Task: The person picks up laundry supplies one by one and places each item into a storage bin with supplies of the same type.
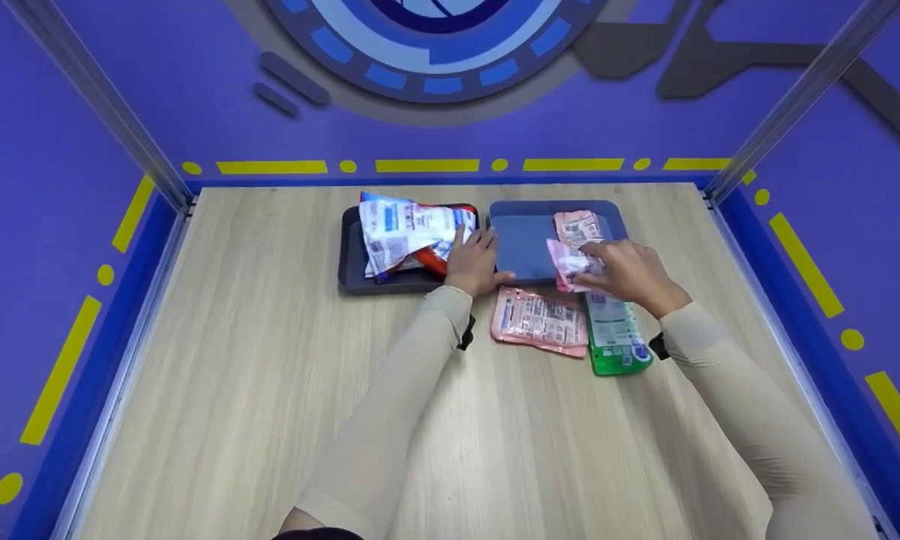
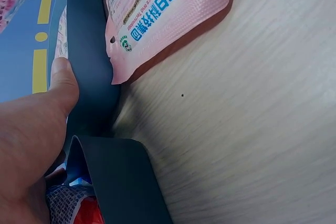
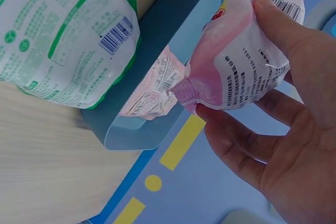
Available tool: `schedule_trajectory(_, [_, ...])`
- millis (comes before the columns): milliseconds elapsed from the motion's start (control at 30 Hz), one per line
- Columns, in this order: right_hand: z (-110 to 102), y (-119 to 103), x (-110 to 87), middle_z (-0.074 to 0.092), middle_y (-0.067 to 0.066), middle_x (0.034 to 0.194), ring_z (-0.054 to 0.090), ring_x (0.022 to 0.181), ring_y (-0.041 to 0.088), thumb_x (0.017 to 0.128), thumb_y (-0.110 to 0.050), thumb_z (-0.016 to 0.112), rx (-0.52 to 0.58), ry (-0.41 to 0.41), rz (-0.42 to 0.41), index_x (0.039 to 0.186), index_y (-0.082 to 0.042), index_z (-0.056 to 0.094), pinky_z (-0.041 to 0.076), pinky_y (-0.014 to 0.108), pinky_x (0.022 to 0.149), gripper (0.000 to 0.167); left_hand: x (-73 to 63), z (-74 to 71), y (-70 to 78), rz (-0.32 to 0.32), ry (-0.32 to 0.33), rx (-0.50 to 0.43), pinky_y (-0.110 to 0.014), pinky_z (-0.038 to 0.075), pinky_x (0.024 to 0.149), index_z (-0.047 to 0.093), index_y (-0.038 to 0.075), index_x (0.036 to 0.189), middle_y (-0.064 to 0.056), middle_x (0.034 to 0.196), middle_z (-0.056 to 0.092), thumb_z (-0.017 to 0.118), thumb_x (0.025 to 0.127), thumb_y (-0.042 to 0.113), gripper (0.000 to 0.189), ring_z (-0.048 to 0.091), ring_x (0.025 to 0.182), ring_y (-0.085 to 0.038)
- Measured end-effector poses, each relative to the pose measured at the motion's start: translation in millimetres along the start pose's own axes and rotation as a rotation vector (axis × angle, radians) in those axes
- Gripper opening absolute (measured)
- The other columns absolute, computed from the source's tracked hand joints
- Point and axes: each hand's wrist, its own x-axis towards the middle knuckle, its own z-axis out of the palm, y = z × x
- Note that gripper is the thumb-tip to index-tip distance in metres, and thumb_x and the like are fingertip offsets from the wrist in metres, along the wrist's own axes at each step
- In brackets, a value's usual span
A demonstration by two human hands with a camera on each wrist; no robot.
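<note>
My right hand [image 1: 634, 274] pinches a pink-and-white plastic packet [image 3: 236, 61] between thumb and fingers, above the right side of the blue-grey tray [image 1: 521, 240]. Another pink packet [image 1: 577, 223] lies inside that tray, partly behind the held one. My left hand [image 1: 474, 262] rests with fingers spread at the adjoining edges of the two trays. Its thumb [image 2: 64, 80] touches the blue-grey tray's rim in the left wrist view. Under its fingers is the right side of the dark tray [image 1: 390, 288], which holds white-and-blue bags [image 1: 397, 225] and a red packet [image 1: 432, 261].
In front of the blue-grey tray a pink pouch [image 1: 540, 322] lies flat on the wooden table [image 1: 270, 375]. Right beside it is a green-and-white pouch [image 1: 615, 337]. Blue panels [image 1: 157, 120] with yellow marks enclose the table at the back and sides.
</note>
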Motion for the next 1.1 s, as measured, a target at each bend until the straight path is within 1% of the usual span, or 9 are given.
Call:
schedule_trajectory(167, [-2, -1, 5.8, 0.076, 0.011, 0.099, 0.066, 0.074, 0.025, 0.087, -0.046, 0.081, -0.021, 0.001, 0.004, 0.128, -0.005, 0.069, 0.059, 0.046, 0.067, 0.059, -0.5, -1.1, 0.6, -0.002, 0.005, 0.010, -0.049, 0.001, 0.127, 0.034, 0.016, 0.162, 0.000, 0.170, 0.024, 0.048, 0.094, 0.074, 0.091, 0.025, 0.155, -0.022])
schedule_trajectory(333, [-4, -4, 10.7, 0.075, 0.009, 0.098, 0.065, 0.074, 0.025, 0.088, -0.044, 0.081, -0.019, -0.023, 0.022, 0.131, -0.006, 0.068, 0.059, 0.045, 0.067, 0.059, -0.4, -1.5, 0.9, -0.002, -0.004, 0.021, -0.049, 0.000, 0.127, 0.032, 0.016, 0.163, 0.000, 0.171, 0.022, 0.047, 0.094, 0.074, 0.091, 0.024, 0.155, -0.022])
schedule_trajectory(533, [-6, -7, 17.3, 0.075, 0.010, 0.100, 0.063, 0.072, 0.025, 0.088, -0.045, 0.080, -0.027, -0.042, 0.033, 0.132, -0.006, 0.067, 0.058, 0.042, 0.065, 0.061, 0.8, -0.7, 0.1, 0.008, 0.006, 0.004, -0.050, 0.000, 0.127, 0.034, 0.015, 0.162, -0.002, 0.170, 0.025, 0.049, 0.094, 0.073, 0.091, 0.026, 0.154, -0.024])
schedule_trajectory(733, [-7, -11, 24.0, 0.076, 0.012, 0.105, 0.062, 0.073, 0.024, 0.089, -0.046, 0.080, -0.019, -0.062, 0.049, 0.136, -0.006, 0.066, 0.052, 0.035, 0.061, 0.063, 1.6, 0.8, 0.0, -0.001, -0.001, 0.001, -0.051, 0.000, 0.127, 0.035, 0.015, 0.161, -0.004, 0.170, 0.025, 0.050, 0.094, 0.074, 0.091, 0.025, 0.154, -0.023])
schedule_trajectory(867, [-8, -13, 27.1, 0.076, 0.012, 0.107, 0.063, 0.072, 0.024, 0.089, -0.046, 0.079, -0.014, -0.070, 0.060, 0.138, -0.007, 0.065, 0.053, 0.036, 0.061, 0.063, 2.1, 1.6, -0.2, -0.004, 0.001, 0.009, -0.051, 0.000, 0.127, 0.036, 0.014, 0.161, -0.005, 0.169, 0.025, 0.050, 0.094, 0.073, 0.090, 0.025, 0.154, -0.023])
schedule_trajectory(967, [-8, -14, 29.5, 0.075, 0.014, 0.111, 0.063, 0.072, 0.024, 0.090, -0.046, 0.078, -0.008, -0.075, 0.071, 0.139, -0.008, 0.064, 0.054, 0.037, 0.062, 0.064, 1.9, 1.0, -0.3, -0.005, 0.004, 0.013, -0.051, 0.001, 0.127, 0.037, 0.014, 0.161, -0.005, 0.169, 0.026, 0.050, 0.095, 0.073, 0.089, 0.026, 0.154, -0.023])
schedule_trajectory(1100, [-9, -14, 33.5, 0.073, 0.018, 0.118, 0.063, 0.075, 0.026, 0.092, -0.045, 0.077, 0.000, -0.072, 0.067, 0.140, -0.006, 0.063, 0.055, 0.042, 0.066, 0.064, 1.7, 0.2, 0.1, -0.001, 0.010, 0.008, -0.051, 0.001, 0.127, 0.038, 0.014, 0.160, -0.004, 0.168, 0.028, 0.050, 0.095, 0.072, 0.088, 0.027, 0.154, -0.023])
